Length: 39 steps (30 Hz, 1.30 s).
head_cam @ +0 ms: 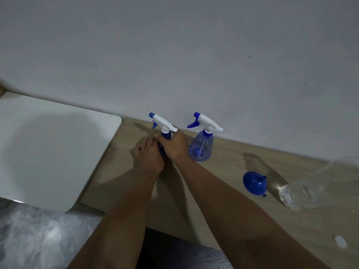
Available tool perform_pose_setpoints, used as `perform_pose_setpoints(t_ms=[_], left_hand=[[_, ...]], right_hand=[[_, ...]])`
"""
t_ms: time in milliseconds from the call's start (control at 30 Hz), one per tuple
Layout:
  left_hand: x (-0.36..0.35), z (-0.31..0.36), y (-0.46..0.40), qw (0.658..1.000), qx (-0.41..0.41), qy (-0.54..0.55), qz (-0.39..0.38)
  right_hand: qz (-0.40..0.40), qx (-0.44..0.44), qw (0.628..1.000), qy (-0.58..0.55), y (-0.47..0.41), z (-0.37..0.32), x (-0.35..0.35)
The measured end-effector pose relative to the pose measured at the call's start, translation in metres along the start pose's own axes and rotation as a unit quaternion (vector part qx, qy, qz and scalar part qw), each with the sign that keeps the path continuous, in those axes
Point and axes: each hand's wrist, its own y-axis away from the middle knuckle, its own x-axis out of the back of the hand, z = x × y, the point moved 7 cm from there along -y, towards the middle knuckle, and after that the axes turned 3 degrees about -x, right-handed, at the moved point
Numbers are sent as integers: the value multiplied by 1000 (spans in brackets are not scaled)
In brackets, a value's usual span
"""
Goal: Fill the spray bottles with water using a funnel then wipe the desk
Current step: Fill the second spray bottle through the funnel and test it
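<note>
Two blue spray bottles with white trigger heads stand on the wooden desk [223, 206] near the wall. My left hand [148, 157] grips the body of the left spray bottle [164, 126], which is mostly hidden behind my hands. My right hand [174, 145] grips the same bottle at its blue collar under the white head. The right spray bottle [203, 142] stands free just to the right. A blue funnel [254, 183] lies on its side on the desk further right. A clear plastic water bottle [310, 189] lies at the right edge.
A white table top [48, 148] adjoins the desk on the left. A grey wall rises right behind the bottles. A small white round cap [340, 241] lies near the desk's front right. Patterned floor shows at the bottom left.
</note>
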Motion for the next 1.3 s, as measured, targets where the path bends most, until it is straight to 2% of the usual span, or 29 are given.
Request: perform_pose_setpoints(t_ms=[133, 233, 333, 467, 567, 700, 833, 1133, 1300], left_hand=[[11, 3, 21, 997, -29, 66, 0], [32, 22, 56, 985, -105, 133, 1], [32, 43, 101, 956, -130, 252, -80], [11, 88, 157, 928, -131, 303, -170], [-12, 142, 194, 902, -143, 341, -225], [-57, 205, 228, 907, -155, 279, -275], [-89, 242, 246, 934, -152, 197, -256], [-91, 253, 253, 963, -140, 97, -208], [-86, 258, 256, 969, -116, 44, -215]], right_hand=[[12, 15, 1000, 12, 13, 2, 4], [13, 25, 999, 25, 46, 7, 24], [10, 17, 1000, 10, 88, 20, 61], [18, -4, 1000, 9, 149, 54, 127], [54, -22, 998, 2, 187, 85, 183], [107, -62, 992, 13, 218, 126, 248], [119, -74, 990, 12, 231, 156, 282], [159, -36, 979, -120, 242, 183, 293], [115, -24, 986, -121, 241, 184, 295]])
